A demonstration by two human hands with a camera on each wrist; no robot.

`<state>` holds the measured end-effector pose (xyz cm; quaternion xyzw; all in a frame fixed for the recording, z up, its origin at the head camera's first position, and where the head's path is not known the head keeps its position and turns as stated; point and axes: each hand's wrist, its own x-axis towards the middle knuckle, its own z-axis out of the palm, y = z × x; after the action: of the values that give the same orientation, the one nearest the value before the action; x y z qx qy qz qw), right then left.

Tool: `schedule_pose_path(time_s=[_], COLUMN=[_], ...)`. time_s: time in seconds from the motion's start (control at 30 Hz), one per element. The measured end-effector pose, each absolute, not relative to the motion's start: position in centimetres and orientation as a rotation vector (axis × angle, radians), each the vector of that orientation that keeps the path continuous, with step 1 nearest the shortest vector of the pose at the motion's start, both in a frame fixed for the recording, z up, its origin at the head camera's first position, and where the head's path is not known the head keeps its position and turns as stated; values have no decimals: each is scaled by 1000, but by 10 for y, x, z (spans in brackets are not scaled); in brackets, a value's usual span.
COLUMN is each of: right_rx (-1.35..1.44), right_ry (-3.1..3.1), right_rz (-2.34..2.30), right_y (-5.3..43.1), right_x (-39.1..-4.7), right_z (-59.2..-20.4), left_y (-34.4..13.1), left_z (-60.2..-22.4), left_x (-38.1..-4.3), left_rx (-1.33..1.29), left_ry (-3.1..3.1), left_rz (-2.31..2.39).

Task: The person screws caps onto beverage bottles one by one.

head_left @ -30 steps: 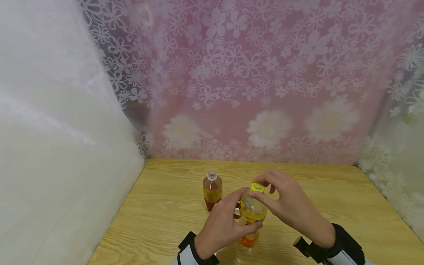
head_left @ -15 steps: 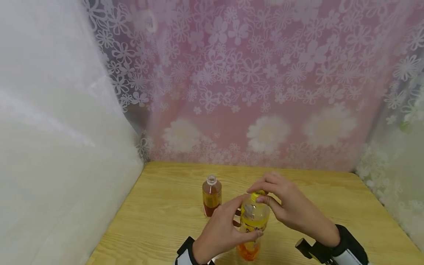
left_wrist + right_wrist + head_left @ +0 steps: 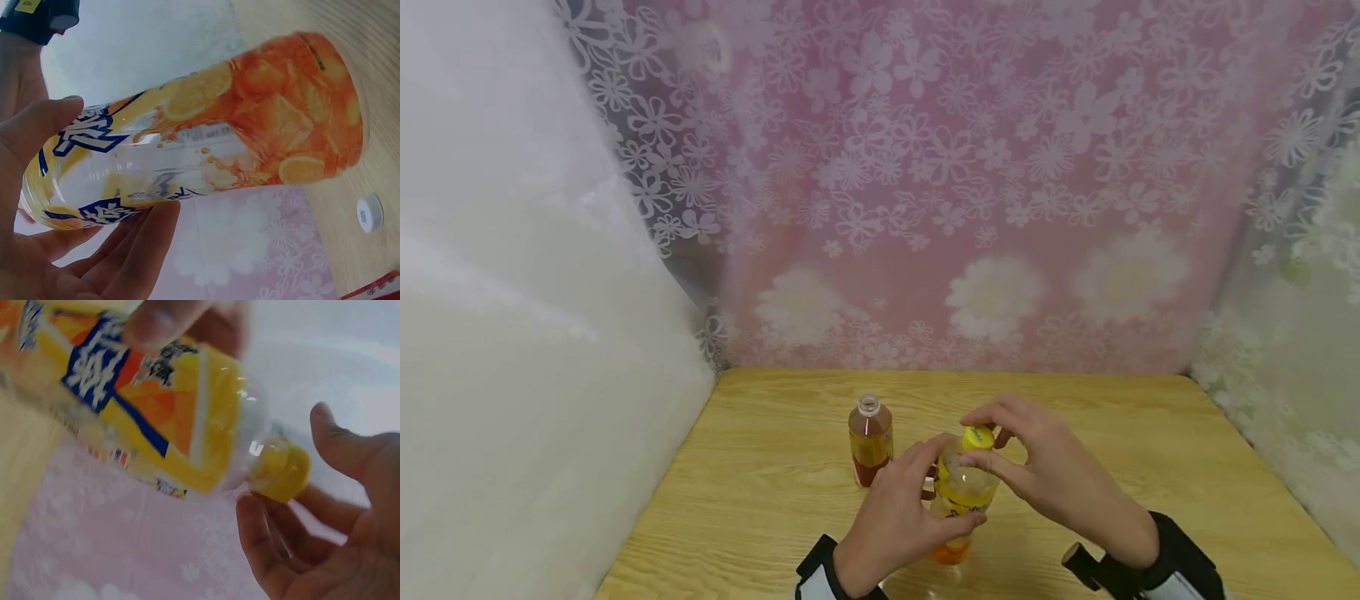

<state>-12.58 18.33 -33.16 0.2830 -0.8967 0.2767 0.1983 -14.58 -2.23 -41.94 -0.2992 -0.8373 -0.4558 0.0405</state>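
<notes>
Head view: bottle [image 3: 964,492] stands on the table [image 3: 1150,467] near the front edge, orange label, yellow cap [image 3: 978,437] on top.
Left hand [image 3: 895,521]: wrapped round the bottle's middle, thumb and fingers curled on it.
Right hand [image 3: 1052,475]: fingertips pinched round the cap.
Second bottle [image 3: 869,440]: uncapped, brownish drink inside, just left of the held one and a bit further back, not touching.
Backdrop: pink flowery curtain [image 3: 970,183] behind the table, white sheet on the left.

Left wrist view: bottle [image 3: 206,140] fills the shot, fruit-print label, thumb on one side and fingers [image 3: 134,247] under the other, clamped on it.
Loose cap [image 3: 369,212]: small white one lying on the table [image 3: 369,94] past the bottle's base.

Right wrist view: blurry, but the cap [image 3: 282,470] sits between the thumb and fingers [image 3: 262,544] of the right hand; bottle [image 3: 150,400] runs off to the upper left.
</notes>
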Motion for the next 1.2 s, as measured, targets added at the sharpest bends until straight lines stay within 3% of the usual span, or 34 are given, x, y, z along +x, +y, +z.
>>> schedule_pose_path(time_s=[0.3, 0.77, 1.03, 1.2], right_rx=[1026, 657, 1038, 988], right_ry=[-2473, -2465, -2428, -2394], right_rz=[827, 688, 912, 826], right_y=[198, 181, 201, 196], right_x=[-134, -124, -130, -135], right_z=[-326, -343, -333, -335], left_y=[-22, -17, -15, -15], left_z=[-417, -426, -426, -425], left_x=[-147, -142, -143, -144], left_rx=[-951, -830, -973, -953], left_ry=[-2581, -2593, -2535, -2497], left_rz=[-1513, -1348, -1581, -1473])
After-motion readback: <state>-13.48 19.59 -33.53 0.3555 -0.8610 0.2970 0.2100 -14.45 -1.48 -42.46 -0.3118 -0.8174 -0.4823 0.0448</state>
